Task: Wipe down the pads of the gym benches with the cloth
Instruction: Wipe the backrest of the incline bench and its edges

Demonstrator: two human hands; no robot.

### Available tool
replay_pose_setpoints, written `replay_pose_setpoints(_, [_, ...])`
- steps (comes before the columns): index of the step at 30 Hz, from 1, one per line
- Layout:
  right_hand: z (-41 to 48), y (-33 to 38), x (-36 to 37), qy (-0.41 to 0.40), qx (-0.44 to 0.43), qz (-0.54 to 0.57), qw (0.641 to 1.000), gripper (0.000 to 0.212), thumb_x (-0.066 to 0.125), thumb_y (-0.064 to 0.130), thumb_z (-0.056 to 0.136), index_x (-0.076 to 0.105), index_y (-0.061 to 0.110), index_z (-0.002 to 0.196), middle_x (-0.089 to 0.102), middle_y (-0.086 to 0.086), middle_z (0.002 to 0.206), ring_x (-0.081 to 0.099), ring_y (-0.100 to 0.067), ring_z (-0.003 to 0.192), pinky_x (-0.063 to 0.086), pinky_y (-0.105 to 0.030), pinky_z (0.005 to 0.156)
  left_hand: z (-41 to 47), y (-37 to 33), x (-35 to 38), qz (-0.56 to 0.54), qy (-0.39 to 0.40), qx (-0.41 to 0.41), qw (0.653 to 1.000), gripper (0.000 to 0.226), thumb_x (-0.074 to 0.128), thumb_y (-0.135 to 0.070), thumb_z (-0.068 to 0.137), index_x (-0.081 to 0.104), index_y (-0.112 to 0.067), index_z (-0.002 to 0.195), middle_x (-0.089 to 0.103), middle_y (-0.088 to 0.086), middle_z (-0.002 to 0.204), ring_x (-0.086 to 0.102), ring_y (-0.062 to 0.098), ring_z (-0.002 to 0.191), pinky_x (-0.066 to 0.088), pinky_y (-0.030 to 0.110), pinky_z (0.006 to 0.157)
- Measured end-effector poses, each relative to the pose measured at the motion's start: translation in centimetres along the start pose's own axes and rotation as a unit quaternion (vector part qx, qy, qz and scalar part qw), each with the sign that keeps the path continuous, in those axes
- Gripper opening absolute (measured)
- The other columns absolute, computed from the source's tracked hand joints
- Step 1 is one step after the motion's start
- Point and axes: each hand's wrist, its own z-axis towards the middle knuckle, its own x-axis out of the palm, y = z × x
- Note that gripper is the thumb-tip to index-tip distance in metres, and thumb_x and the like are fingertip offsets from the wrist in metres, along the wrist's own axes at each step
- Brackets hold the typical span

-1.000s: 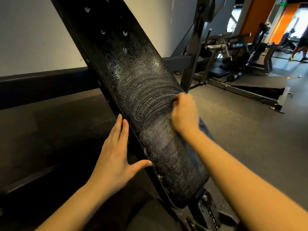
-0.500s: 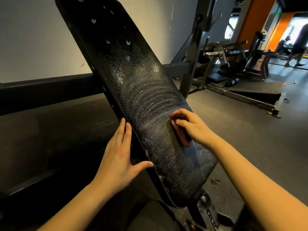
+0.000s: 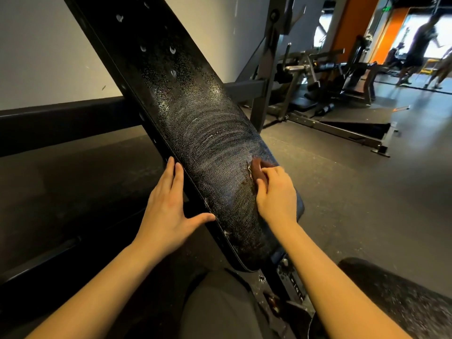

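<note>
Gym floor (image 3: 342, 192) behind a streaky, foam-flecked black pad (image 3: 215, 148); right hand (image 3: 276, 194) clutches brown cloth (image 3: 256, 168), left hand (image 3: 166, 209) rests flat.

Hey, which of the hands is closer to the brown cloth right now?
Right. The right hand grips the brown cloth, pressing it on the backrest pad. The left hand rests flat on the pad's left edge, apart from the cloth, across the pad's width.

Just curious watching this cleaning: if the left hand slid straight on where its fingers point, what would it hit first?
The bench pad: the left hand points up at its slanted side edge, and its fingertips seem to touch it, though depth is unclear.
</note>
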Motion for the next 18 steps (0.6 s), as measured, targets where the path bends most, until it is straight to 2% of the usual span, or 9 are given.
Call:
replay_pose_setpoints(2, [-2.0, 0.3, -0.2, -0.020, 0.003, 0.037, 0.999, 0.018, 0.060, 0.010, 0.097, 0.066, 0.006, 0.114, 0.064, -0.011, 0.115, 0.058, -0.033, 0.109, 0.044, -0.042, 0.092, 0.0, 0.0, 0.0, -0.003, -0.002, -0.001, 1.000, 0.136, 0.071, -0.075, 0.065, 0.002, -0.012, 0.164, -0.014, -0.001, 0.171, -0.002, 0.016, 0.158, 0.009, 0.036, 0.126])
replay_pose_setpoints(4, [-5.7, 0.5, -0.4, -0.020, -0.053, 0.063, 0.996, 0.015, 0.061, 0.005, 0.094, 0.066, 0.009, 0.108, 0.064, -0.005, 0.110, 0.059, -0.027, 0.105, 0.044, -0.034, 0.091, -0.1, 0.1, 0.0, -0.006, -0.006, -0.002, 1.000, 0.137, 0.068, -0.077, 0.062, 0.004, -0.011, 0.164, -0.012, 0.000, 0.171, 0.000, 0.017, 0.158, 0.009, 0.035, 0.126])
replay_pose_setpoints(7, [-11.4, -0.3, -0.9, 0.008, -0.148, 0.098, 0.984, 0.018, 0.057, 0.012, 0.096, 0.065, 0.012, 0.113, 0.061, 0.002, 0.120, 0.057, -0.016, 0.113, 0.042, -0.023, 0.103, 0.0, 0.3, 0.4, -0.014, -0.018, -0.004, 1.000, 0.138, 0.059, -0.083, 0.058, 0.008, -0.009, 0.163, -0.008, 0.000, 0.172, 0.002, 0.016, 0.157, 0.008, 0.032, 0.123])
replay_pose_setpoints(9, [-12.7, -0.7, -1.1, 0.029, -0.155, 0.083, 0.984, 0.028, 0.059, 0.023, 0.097, 0.062, 0.013, 0.123, 0.057, 0.002, 0.131, 0.053, -0.014, 0.125, 0.042, -0.027, 0.109, 0.1, 0.4, 0.6, -0.023, -0.025, -0.006, 0.999, 0.139, 0.058, -0.084, 0.057, 0.009, -0.010, 0.163, -0.008, -0.001, 0.172, 0.002, 0.015, 0.156, 0.009, 0.032, 0.123])
replay_pose_setpoints(11, [-12.2, -0.3, -0.8, 0.018, -0.118, 0.053, 0.991, 0.039, 0.068, 0.030, 0.094, 0.060, 0.011, 0.128, 0.057, -0.001, 0.134, 0.052, -0.016, 0.126, 0.043, -0.029, 0.108, 0.2, 0.5, 0.7, -0.022, -0.027, -0.004, 0.999, 0.139, 0.059, -0.083, 0.056, 0.009, -0.009, 0.163, -0.007, -0.001, 0.172, 0.003, 0.016, 0.157, 0.009, 0.032, 0.122])
replay_pose_setpoints(15, [-11.3, 1.7, 0.0, -0.060, -0.073, 0.069, 0.993, 0.024, 0.069, 0.005, 0.089, 0.066, 0.013, 0.111, 0.066, 0.001, 0.109, 0.059, -0.022, 0.099, 0.050, -0.039, 0.084, 0.2, 0.4, 0.8, -0.015, -0.032, -0.005, 0.999, 0.136, 0.077, -0.070, 0.062, 0.009, -0.009, 0.163, -0.005, 0.001, 0.172, 0.004, 0.018, 0.157, 0.008, 0.030, 0.122])
replay_pose_setpoints(16, [-12.1, 1.7, 0.0, -0.063, -0.089, 0.071, 0.991, 0.025, 0.066, 0.003, 0.088, 0.067, 0.012, 0.111, 0.066, 0.001, 0.109, 0.059, -0.023, 0.099, 0.050, -0.039, 0.085, 0.0, 0.4, 0.9, -0.015, -0.034, -0.005, 0.999, 0.134, 0.082, -0.063, 0.065, 0.010, -0.008, 0.163, -0.004, 0.002, 0.172, 0.005, 0.018, 0.158, 0.009, 0.030, 0.122])
replay_pose_setpoints(18, [-14.5, 0.7, 0.3, -0.052, -0.169, 0.070, 0.982, 0.029, 0.060, 0.004, 0.091, 0.065, 0.009, 0.119, 0.066, -0.004, 0.121, 0.061, -0.025, 0.110, 0.050, -0.035, 0.097, -0.6, 0.4, 1.4, -0.024, -0.038, -0.006, 0.999, 0.128, 0.087, -0.053, 0.070, 0.012, -0.008, 0.163, -0.002, 0.002, 0.172, 0.005, 0.016, 0.157, 0.009, 0.030, 0.122])
